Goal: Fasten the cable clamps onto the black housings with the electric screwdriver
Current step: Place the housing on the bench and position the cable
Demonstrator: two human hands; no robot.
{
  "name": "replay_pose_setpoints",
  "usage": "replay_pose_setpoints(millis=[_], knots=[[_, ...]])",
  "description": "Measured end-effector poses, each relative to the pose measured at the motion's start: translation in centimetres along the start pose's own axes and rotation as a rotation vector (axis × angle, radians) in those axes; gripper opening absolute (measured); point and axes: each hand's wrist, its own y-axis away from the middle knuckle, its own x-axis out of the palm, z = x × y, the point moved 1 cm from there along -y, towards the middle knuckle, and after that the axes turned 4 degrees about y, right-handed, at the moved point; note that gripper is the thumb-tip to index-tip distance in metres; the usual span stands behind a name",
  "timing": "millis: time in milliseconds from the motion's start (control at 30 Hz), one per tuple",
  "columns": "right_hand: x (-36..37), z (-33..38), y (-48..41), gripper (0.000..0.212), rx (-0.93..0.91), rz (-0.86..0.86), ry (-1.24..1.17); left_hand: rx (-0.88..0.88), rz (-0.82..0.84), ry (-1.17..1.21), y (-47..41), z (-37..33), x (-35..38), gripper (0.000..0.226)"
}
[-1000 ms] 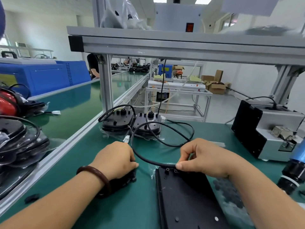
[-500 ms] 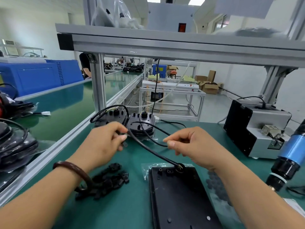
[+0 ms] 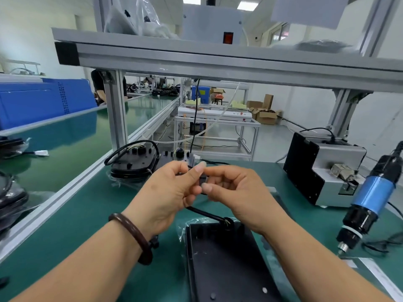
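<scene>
Pinching a small black cable clamp between them, the thumbs and fingertips of the left hand and the right hand are curled and pressed close together, raised over the green bench. Half a second ago the hands were apart, each holding a stretch of the black cable. The fingers hide whether the clamp already sits around the cable. The cable now shows only as a short length dropping from under the hands to the far end of the black housing, which lies flat on the bench below the wrists, as before. A brown bracelet circles the left wrist, which now hides most of the loose clamps seen earlier. Beyond the hands two more housings lie with coiled leads. To the right, the blue electric screwdriver tilts tip down, untouched, near the grey screw feeder.
</scene>
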Motion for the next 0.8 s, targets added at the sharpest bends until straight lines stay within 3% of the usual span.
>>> replay_pose_setpoints(millis=[333,400,467,533,600,800], knots=[[-0.6,0.0,-0.2,0.012,0.088,-0.035,0.071,0.031,-0.099,-0.142,-0.1,0.6,0.0,0.028],[-1.1,-0.4,-0.2,0.013,0.208,-0.027,0.049,0.154,-0.098,-0.43,0.1,0.3,-0.7,0.023],[-1.6,-0.8,-0.1,0.013,0.343,0.001,0.04,0.324,0.018,-0.881,0.4,-0.2,-1.6,0.017],[-1.8,-1.1,0.0,0.016,0.445,0.033,0.044,0.333,0.238,-1.261,1.0,-0.4,-1.9,0.023],[-1.7,-1.2,0.1,0.02,0.5,0.056,0.037,0.297,0.372,-1.44,1.1,0.0,-1.8,0.029],[-1.5,-1.3,0.2,0.026,0.524,0.106,0.035,0.271,0.321,-1.348,1.1,0.2,-1.7,0.011]])
